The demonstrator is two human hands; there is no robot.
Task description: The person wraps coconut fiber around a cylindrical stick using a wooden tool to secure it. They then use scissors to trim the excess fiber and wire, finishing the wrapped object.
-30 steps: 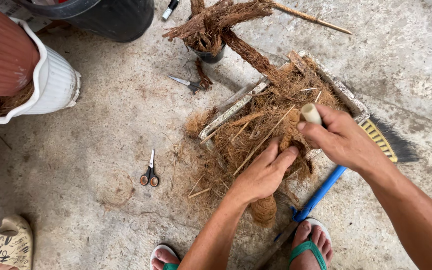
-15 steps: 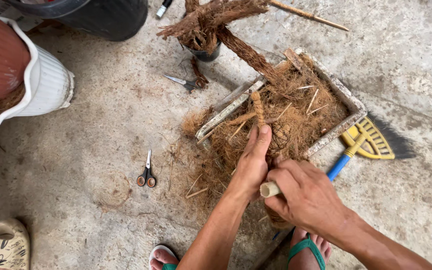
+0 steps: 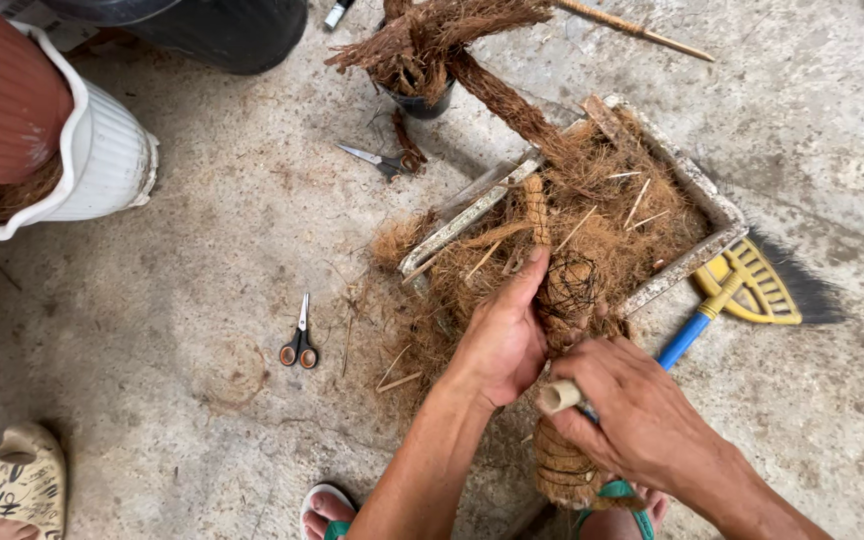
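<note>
Head view: your left hand [image 3: 502, 340] grips the coir-wrapped pole [image 3: 552, 300] over the fibre tray [image 3: 692, 185]. Your right hand [image 3: 632, 410] is closed around a pale stick [image 3: 558, 397] just below. Scissors [image 3: 300, 335] lie left.

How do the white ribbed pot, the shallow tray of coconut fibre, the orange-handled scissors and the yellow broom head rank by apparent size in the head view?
1. Shallow tray, largest.
2. White ribbed pot, cut off by the frame edge, so its place is unsure.
3. Yellow broom head.
4. Orange-handled scissors, smallest.
</note>
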